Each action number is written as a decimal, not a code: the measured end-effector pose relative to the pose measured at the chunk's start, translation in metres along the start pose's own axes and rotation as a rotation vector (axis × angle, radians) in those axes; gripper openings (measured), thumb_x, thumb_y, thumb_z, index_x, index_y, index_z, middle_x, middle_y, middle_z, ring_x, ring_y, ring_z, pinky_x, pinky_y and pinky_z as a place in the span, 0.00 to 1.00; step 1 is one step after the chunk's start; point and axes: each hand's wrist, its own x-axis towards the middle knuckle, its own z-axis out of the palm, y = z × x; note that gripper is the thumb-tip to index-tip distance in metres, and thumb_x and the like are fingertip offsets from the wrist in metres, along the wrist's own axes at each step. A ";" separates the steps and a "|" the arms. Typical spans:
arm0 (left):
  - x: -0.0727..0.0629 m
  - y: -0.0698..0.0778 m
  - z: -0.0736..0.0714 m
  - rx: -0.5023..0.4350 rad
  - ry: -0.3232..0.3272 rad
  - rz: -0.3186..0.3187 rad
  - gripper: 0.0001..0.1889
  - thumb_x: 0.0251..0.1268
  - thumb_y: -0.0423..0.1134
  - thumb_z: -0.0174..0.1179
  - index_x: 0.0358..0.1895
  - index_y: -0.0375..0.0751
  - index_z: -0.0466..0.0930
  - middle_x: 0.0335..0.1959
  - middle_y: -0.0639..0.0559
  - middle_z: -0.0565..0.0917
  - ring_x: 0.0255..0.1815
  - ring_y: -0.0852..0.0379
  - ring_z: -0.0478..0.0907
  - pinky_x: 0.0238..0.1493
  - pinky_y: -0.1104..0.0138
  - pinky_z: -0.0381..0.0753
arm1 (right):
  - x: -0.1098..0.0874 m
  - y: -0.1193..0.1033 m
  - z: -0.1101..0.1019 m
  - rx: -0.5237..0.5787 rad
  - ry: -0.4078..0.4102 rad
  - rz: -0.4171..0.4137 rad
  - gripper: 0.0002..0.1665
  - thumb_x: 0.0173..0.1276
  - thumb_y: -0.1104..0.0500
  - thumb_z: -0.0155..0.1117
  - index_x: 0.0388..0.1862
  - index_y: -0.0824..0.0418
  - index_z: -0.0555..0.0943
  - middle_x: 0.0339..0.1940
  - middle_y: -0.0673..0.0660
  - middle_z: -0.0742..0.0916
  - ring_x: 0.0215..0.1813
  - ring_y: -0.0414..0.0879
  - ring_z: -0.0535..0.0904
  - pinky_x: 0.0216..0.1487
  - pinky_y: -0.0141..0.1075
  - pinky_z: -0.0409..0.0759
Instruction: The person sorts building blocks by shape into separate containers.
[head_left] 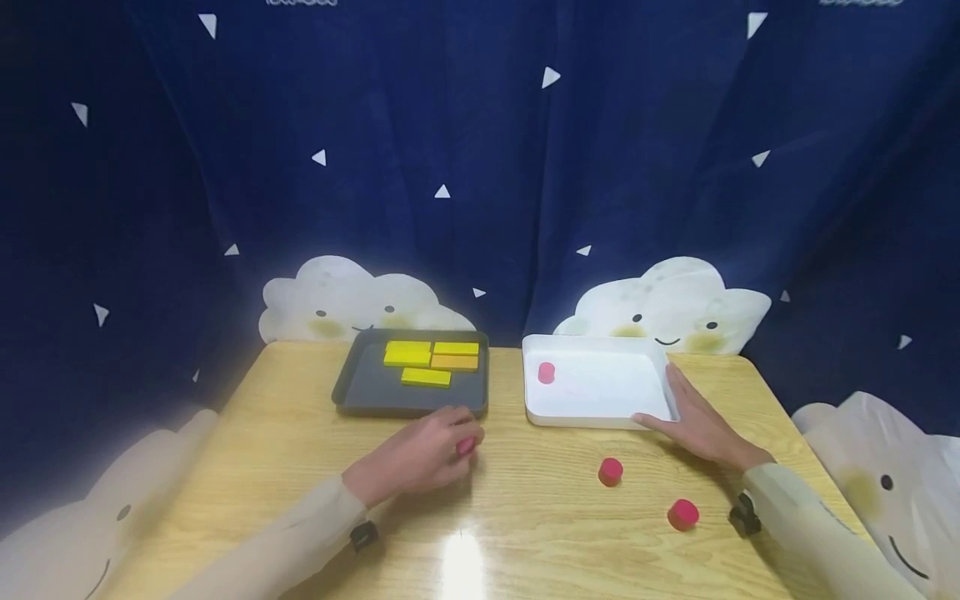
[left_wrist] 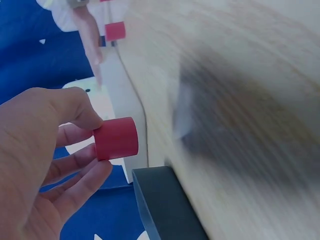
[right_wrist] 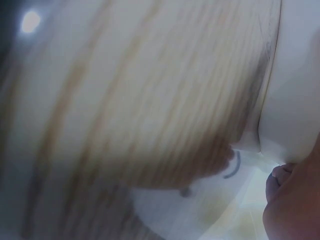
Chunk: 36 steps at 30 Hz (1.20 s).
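Note:
My left hand (head_left: pixel 423 450) pinches a red cylinder (left_wrist: pixel 116 138) between thumb and fingers, above the table just in front of the dark grey tray (head_left: pixel 347 398). My right hand (head_left: pixel 701 421) rests on the near right corner of the white tray (head_left: pixel 585 421); its thumb lies along the front wall and its fingers along the right side. In the right wrist view, part of that hand (right_wrist: pixel 292 205) shows beside the tray wall. One red cylinder (head_left: pixel 546 372) is inside the white tray, toward the left. Two more red cylinders, one nearer the tray (head_left: pixel 611 472) and one farther right (head_left: pixel 683 514), stand on the table.
Several yellow blocks (head_left: pixel 426 377) and an orange-yellow one (head_left: pixel 454 362) lie in the dark grey tray. Both trays stand near the back edge of the wooden table (head_left: pixel 540 533). Blue curtain (head_left: pixel 487 167) with white triangles and clouds surrounds the table.

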 end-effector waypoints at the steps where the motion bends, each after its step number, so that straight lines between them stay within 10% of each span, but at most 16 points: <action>1: 0.002 0.000 0.000 -0.001 0.003 0.002 0.05 0.65 0.33 0.67 0.37 0.48 0.80 0.45 0.55 0.83 0.43 0.60 0.78 0.44 0.73 0.84 | 0.000 0.000 0.000 -0.001 -0.001 0.001 0.79 0.67 0.23 0.66 0.89 0.62 0.30 0.90 0.70 0.41 0.87 0.74 0.41 0.80 0.76 0.47; 36: 0.121 0.010 -0.003 -0.046 0.122 0.117 0.03 0.69 0.35 0.64 0.42 0.47 0.83 0.37 0.55 0.79 0.41 0.60 0.75 0.46 0.73 0.77 | -0.002 0.001 0.002 0.000 0.015 -0.007 0.79 0.67 0.22 0.66 0.89 0.62 0.30 0.90 0.70 0.41 0.87 0.74 0.41 0.80 0.75 0.47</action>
